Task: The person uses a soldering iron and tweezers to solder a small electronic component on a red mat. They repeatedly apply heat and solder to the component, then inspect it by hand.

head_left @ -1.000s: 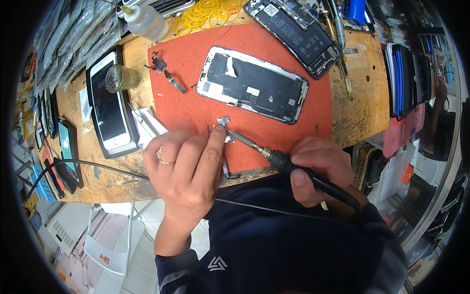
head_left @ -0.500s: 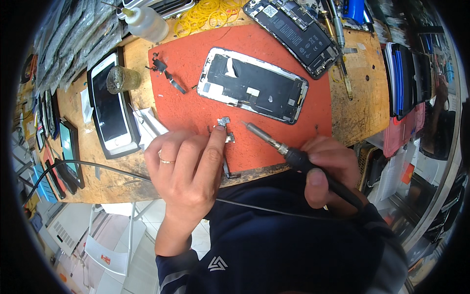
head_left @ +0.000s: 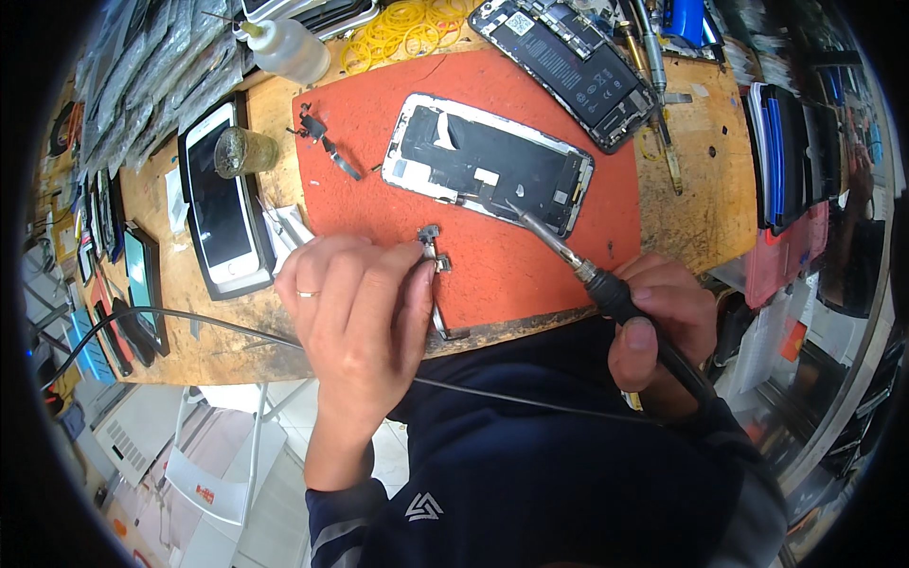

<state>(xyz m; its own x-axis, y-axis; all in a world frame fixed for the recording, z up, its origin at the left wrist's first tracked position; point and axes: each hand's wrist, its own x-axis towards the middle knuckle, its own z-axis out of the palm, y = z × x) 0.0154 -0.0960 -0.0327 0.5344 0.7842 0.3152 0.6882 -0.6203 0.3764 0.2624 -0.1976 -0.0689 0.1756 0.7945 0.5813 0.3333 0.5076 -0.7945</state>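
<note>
Between the thumb and forefinger of my left hand point(head_left: 355, 308) is a small phone flex cable point(head_left: 437, 262) with metal bits on it, at the near edge of the red mat point(head_left: 379, 204). A long thin strip of it runs down to the mat's front edge. My right hand point(head_left: 658, 322) is closed around the dark handle of a soldering iron point(head_left: 559, 241). The iron's tip points up and left, over the lower edge of a phone screen point(head_left: 473, 161) lying back-side up. Another dark flex cable point(head_left: 327, 142) rests on the mat's far left part.
An opened phone body point(head_left: 568, 71) lies at the far right of the mat. To the left are a white phone point(head_left: 220, 204), a small jar point(head_left: 246, 153) and a plastic bottle point(head_left: 289, 49). Yellow rubber bands point(head_left: 402, 28) are piled behind. The iron's cord point(head_left: 530, 399) crosses my lap.
My left hand has gone from pressing with a fingertip to pinching the flex cable, which has lifted or tilted slightly. My right hand has moved the soldering iron right and its tip up.
</note>
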